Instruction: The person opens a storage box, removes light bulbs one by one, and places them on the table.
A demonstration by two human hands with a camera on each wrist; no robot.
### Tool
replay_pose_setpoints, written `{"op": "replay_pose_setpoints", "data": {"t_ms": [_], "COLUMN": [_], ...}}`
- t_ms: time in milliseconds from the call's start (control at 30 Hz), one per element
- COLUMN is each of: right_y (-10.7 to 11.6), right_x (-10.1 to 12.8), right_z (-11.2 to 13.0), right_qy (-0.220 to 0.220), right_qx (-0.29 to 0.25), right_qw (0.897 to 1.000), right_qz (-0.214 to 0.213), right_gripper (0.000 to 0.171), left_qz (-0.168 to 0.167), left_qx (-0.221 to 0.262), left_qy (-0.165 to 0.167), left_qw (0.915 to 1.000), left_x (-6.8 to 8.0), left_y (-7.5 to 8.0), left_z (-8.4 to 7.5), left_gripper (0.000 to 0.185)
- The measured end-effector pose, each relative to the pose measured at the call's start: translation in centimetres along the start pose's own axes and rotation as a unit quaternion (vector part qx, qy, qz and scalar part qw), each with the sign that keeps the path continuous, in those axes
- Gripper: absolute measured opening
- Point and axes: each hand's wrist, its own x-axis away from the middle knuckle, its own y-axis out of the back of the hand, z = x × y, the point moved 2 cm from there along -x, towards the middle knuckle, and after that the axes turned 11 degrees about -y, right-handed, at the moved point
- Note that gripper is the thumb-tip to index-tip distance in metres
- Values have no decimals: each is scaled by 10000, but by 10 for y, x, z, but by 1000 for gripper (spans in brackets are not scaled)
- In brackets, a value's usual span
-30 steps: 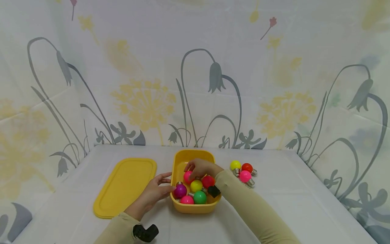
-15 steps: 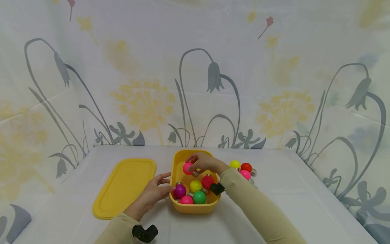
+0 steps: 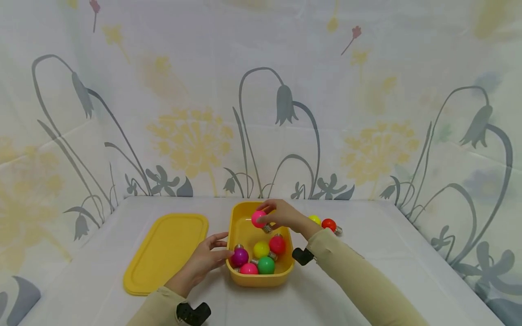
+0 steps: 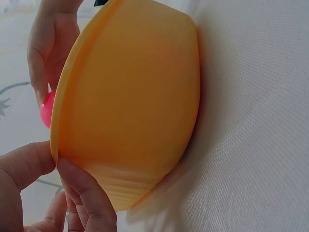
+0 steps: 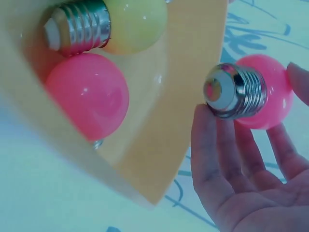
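Note:
A yellow tub (image 3: 241, 278) stands mid-table with several coloured bulbs in it: purple (image 3: 239, 256), yellow (image 3: 261, 249), red (image 3: 277, 245), green (image 3: 266, 265) and pink (image 3: 248, 269). My right hand (image 3: 281, 214) holds a pink bulb (image 3: 258, 218) above the tub's far end, pinched at the globe, its metal screw base (image 5: 231, 91) pointing back at the wrist. My left hand (image 3: 208, 256) rests on the tub's left wall (image 4: 130, 111), fingers touching the rim.
The tub's yellow lid (image 3: 167, 253) lies flat to the left. A yellow bulb (image 3: 314, 219) and a red bulb (image 3: 329, 224) lie on the white cloth right of the tub. A flowered curtain closes off the back and sides.
My right hand has lifted the pink bulb out of the pile in the tub and carried it up and toward the far end. The left hand has stayed on the tub.

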Motion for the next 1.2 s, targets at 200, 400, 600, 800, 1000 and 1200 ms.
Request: {"op": "replay_pose_setpoints", "data": {"t_ms": [200,400,600,800,1000,1200], "right_y": [5,9,13,20,26,32], "right_x": [11,23,32,37,42,44], "right_z": [-1,-2,-8,-17,-22,-30], "right_qy": [82,135,148,46,-124,-145], "right_qx": [-14,-51,-101,-175,-284,-355], "right_qw": [9992,9974,9960,9943,9929,9918], "right_qz": [-392,-703,-876,-1047,-1147,-1222], "right_gripper": [36,35,37,37,41,43], "left_qz": [12,22,35,57,58,41], "left_qx": [-32,-52,-37,-16,-6,-30], "left_qy": [-24,-71,-87,-88,-86,-79], "left_qw": [10000,10000,9999,9999,9999,10000], "left_x": [0,-1,0,1,1,1], "left_y": [1,1,1,1,1,1], "left_z": [1,3,3,2,2,2], "left_gripper": [60,60,60,60,60,60]}}
